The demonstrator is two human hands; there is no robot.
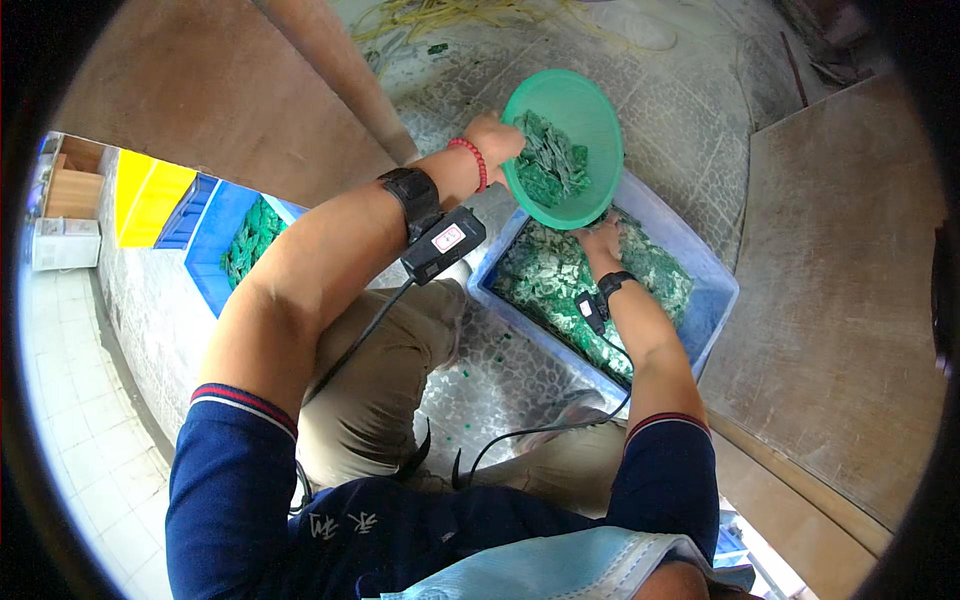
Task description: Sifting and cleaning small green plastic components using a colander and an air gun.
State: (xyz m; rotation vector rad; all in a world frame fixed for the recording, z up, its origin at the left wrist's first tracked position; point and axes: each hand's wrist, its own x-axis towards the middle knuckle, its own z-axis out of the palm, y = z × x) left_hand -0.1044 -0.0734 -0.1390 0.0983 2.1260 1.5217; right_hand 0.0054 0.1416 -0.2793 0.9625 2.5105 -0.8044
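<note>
My left hand (497, 145), with a red bead bracelet at its wrist, is closed on the left rim of a green plastic basin (608, 130). The basin is tilted over the far end of a blue crate (722, 290), and small flat green pieces (555, 165) lie in it. Just below the basin's near rim, my right hand (602, 245) is over the crate's heap of green and whitish flakes (545, 270). The basin's rim and the flakes hide its fingers, so I cannot tell whether it grips anything.
Brown wooden panels rise at the left (240, 80) and right (840, 300). Another blue crate (210, 255) with green pieces stands at the left, beside a yellow bin (150, 198). Yellow strips (440, 15) lie on the far floor. Black cables (540, 430) run from both wrists.
</note>
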